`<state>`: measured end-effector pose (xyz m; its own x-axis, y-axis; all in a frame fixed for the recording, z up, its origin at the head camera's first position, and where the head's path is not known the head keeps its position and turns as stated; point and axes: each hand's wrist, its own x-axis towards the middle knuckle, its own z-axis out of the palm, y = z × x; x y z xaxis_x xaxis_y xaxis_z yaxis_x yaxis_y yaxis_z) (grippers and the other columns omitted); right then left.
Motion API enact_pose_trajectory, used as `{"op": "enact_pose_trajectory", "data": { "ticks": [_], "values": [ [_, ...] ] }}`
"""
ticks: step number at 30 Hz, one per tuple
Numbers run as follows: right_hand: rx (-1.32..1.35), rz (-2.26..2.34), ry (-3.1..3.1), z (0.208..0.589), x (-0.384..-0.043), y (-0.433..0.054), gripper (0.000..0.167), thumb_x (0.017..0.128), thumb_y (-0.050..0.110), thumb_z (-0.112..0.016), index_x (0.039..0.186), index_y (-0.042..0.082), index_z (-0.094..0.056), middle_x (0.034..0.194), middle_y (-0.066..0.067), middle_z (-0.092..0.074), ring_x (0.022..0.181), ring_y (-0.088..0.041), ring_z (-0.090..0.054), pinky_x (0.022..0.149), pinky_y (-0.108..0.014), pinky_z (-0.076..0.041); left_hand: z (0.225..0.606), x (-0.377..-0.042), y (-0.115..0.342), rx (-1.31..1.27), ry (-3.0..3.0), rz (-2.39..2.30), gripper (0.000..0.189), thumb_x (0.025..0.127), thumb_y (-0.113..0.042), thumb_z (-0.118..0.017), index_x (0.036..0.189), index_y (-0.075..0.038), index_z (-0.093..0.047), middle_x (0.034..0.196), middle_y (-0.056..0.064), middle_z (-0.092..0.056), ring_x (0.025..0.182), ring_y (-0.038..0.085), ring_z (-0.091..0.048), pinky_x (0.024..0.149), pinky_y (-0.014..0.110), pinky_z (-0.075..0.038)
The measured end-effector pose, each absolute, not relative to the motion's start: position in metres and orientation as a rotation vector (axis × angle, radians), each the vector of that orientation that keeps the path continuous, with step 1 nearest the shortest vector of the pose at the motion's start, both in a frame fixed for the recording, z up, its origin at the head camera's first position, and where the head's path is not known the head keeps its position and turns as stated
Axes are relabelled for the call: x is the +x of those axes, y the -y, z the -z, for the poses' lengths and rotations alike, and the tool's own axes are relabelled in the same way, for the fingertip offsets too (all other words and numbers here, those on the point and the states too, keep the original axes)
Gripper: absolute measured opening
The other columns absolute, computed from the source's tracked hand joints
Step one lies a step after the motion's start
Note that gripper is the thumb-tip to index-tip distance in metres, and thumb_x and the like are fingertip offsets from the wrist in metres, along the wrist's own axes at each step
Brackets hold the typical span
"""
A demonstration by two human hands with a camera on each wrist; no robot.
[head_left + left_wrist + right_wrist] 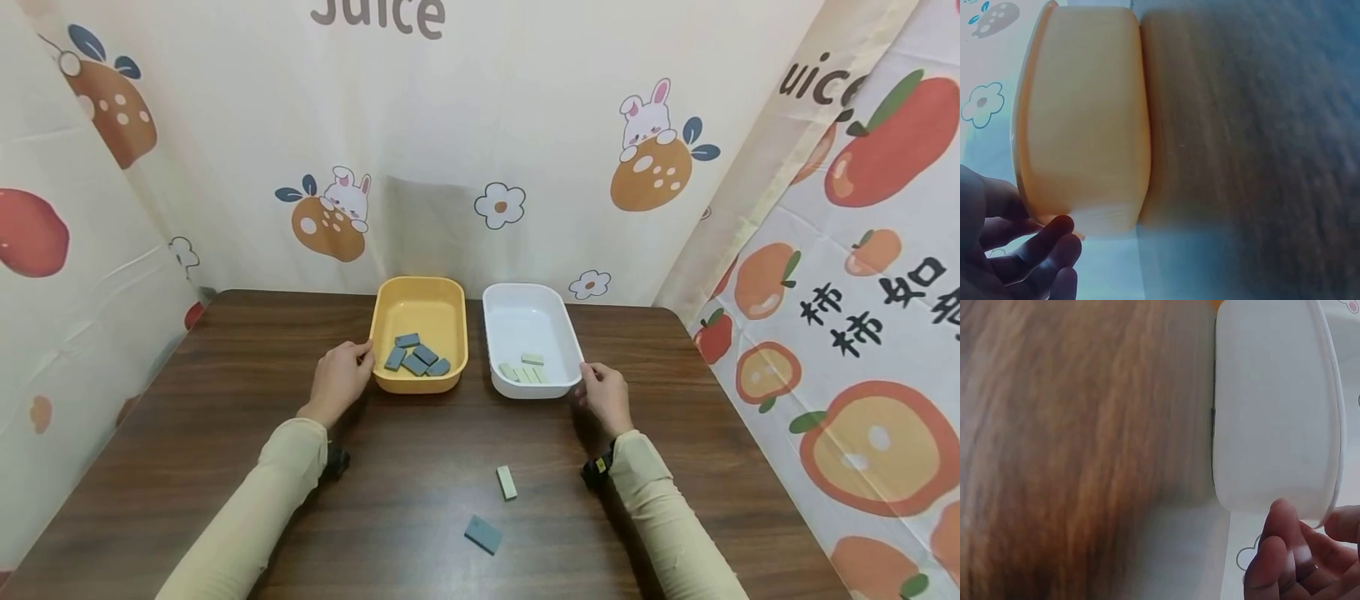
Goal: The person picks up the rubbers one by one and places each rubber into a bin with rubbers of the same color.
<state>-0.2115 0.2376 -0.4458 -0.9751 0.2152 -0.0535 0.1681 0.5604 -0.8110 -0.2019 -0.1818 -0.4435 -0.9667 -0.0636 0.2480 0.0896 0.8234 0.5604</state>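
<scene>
My left hand (342,379) grips the left rim of a yellow plastic bin (418,300) near its front corner. Inside that bin lie several blue-grey blocks (424,354), one with a rounded side. At the front right corner of a white plastic bin (525,308), my right hand (606,395) pinches the rim. Several pale green blocks (532,359) lie at the front of the white bin. In the left wrist view, curled fingers (1060,250) sit under the yellow rim; the right wrist view shows fingers (1282,519) against the white wall.
On the dark wooden table (420,467), a pale green block (506,482) and a blue-grey block (483,534) lie between my forearms. The bins stand side by side with a narrow gap, close to the printed curtain (442,125) behind. More curtains hang at both sides.
</scene>
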Motion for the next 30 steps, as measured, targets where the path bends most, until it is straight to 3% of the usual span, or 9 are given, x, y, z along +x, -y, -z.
{"op": "enact_pose_trajectory", "data": {
  "ticks": [8,12,16,19,30],
  "values": [
    [-0.378,-1.383,2.716,0.445,-0.206,-0.241,0.044,0.102,0.036,-0.047,0.113,-0.002,-0.066,0.082,-0.019,-0.067,0.052,-0.011,-0.057,0.053,-0.025,-0.047,0.439,-0.200,0.180,0.015,2.803,0.869,0.033,0.094,-0.017,-0.058,0.122,-0.002,-0.067,0.089,0.019,-0.068,0.057,0.024,-0.046,0.053,0.032,-0.036],
    [-0.387,-1.320,2.666,0.441,-0.200,-0.242,0.046,0.101,0.039,-0.048,0.116,0.001,-0.067,0.094,-0.021,-0.068,0.067,-0.018,-0.061,0.059,-0.026,-0.047,0.438,-0.199,0.179,0.026,2.812,0.879,0.033,0.094,-0.017,-0.058,0.123,-0.003,-0.066,0.093,0.021,-0.069,0.057,0.023,-0.045,0.053,0.031,-0.036],
    [-0.323,-1.256,2.597,0.430,-0.195,-0.239,0.038,0.100,0.032,-0.052,0.115,0.001,-0.068,0.102,-0.021,-0.070,0.087,-0.028,-0.062,0.070,-0.029,-0.046,0.438,-0.200,0.180,0.029,2.802,0.875,0.032,0.094,-0.017,-0.058,0.122,-0.003,-0.066,0.090,0.021,-0.068,0.056,0.023,-0.045,0.053,0.031,-0.036],
    [-0.280,-1.220,2.569,0.419,-0.192,-0.235,0.033,0.098,0.027,-0.055,0.112,0.000,-0.069,0.102,-0.021,-0.070,0.092,-0.030,-0.062,0.073,-0.031,-0.045,0.439,-0.200,0.181,0.028,2.795,0.880,0.033,0.094,-0.017,-0.058,0.122,-0.002,-0.066,0.087,0.020,-0.067,0.055,0.023,-0.044,0.052,0.031,-0.035],
    [0.063,-1.197,2.772,0.394,-0.180,-0.210,0.021,0.094,0.018,-0.062,0.104,0.001,-0.071,0.094,-0.017,-0.069,0.083,-0.024,-0.059,0.068,-0.027,-0.046,0.440,-0.200,0.180,0.020,2.788,0.898,0.033,0.094,-0.017,-0.058,0.123,-0.002,-0.066,0.085,0.020,-0.066,0.054,0.022,-0.043,0.051,0.030,-0.034]
  ]
}}
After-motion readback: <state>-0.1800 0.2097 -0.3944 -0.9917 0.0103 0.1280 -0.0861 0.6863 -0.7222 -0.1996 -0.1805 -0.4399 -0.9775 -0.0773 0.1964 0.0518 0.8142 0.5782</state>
